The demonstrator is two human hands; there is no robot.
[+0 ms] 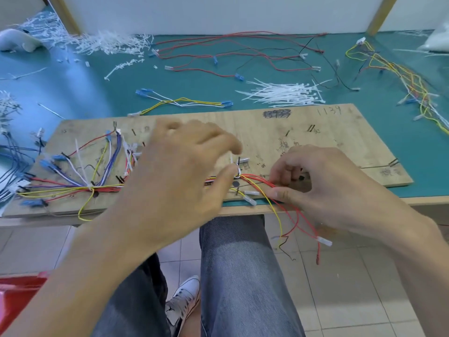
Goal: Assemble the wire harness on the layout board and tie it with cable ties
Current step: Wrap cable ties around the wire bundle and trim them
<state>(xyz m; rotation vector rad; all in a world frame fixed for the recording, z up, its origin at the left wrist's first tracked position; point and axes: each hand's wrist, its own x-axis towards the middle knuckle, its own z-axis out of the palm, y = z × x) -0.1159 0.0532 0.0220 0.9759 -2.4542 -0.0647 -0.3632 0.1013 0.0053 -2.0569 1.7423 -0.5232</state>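
A wooden layout board (315, 132) lies on the teal table with a wire harness (73, 188) of red, yellow, blue and white wires strung between its pegs. My left hand (179, 171) hovers blurred over the board's middle, fingers spread, its thumb tip touching the bundle at a white cable tie (238, 171). My right hand (323, 188) pinches the red and yellow wires (262, 188) just right of that tie. The loose wire ends (318, 239) hang off the table's front edge above my knees.
A heap of white cable ties (284, 93) lies behind the board. Loose red and black wires (243, 54) and a yellow-white wire pair (184, 102) lie further back. Cut tie offcuts (107, 42) pile at the back left. Another harness (398, 76) lies at the right.
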